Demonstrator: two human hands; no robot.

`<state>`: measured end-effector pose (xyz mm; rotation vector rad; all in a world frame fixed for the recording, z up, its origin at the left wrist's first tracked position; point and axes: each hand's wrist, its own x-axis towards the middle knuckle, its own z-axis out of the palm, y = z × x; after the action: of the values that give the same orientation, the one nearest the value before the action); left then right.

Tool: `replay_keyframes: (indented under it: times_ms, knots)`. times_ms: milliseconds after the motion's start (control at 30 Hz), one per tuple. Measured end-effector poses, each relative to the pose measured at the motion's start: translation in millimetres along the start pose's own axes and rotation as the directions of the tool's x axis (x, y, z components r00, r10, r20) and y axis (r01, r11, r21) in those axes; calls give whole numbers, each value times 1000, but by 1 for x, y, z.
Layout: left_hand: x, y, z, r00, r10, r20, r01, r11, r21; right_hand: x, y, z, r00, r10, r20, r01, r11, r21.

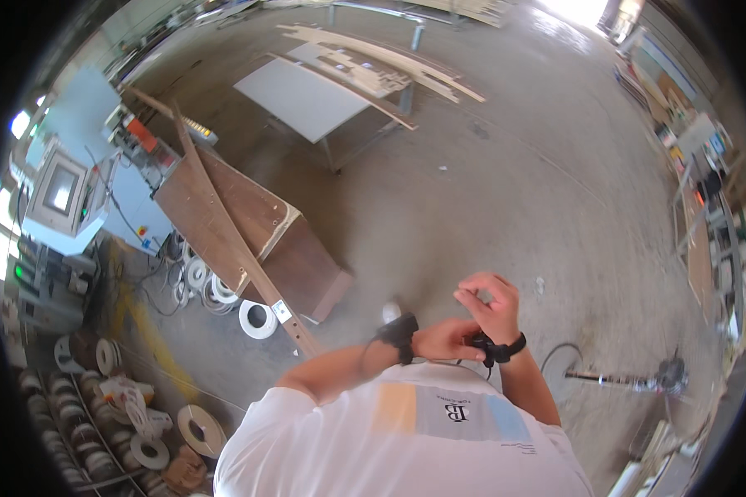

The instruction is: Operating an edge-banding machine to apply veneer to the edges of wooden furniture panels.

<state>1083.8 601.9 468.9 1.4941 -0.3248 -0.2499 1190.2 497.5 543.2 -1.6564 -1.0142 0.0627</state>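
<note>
Black wrist strap (499, 349) under left hand (448, 340)

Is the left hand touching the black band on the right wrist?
Yes: the left hand reaches across, its fingers resting on the black band at the right wrist.

White short-sleeved T-shirt (406, 451), seen from above. Printed band across the chest: pale orange block at one end, grey block with a dark emblem in the middle, light blue block at the other end; small dark print below the blue block. Forearms bare. Left hand (446, 340): black band at the wrist. Right hand (489, 302): black band at the wrist, thin dark cord hanging from it.
</note>
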Motion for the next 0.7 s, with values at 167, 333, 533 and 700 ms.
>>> replay_keyframes:
  times_ms: [167,333,533,700]
  knots:
    - [30,-23,-95,995,63,-74,-82,950,-301,99,50,43,988,34,151,-89,923,375]
    - [65,1,-207,969,181,-168,-208,965,-160,203,112,78,926,268,267,-376,734,566]
    - [51,-6,-326,873,-76,-481,128,989,77,317,195,137,850,354,391,-484,818,310]
    - [1,-101,-429,569,-291,-769,470,883,14,361,348,189,562,539,627,-327,841,-430]
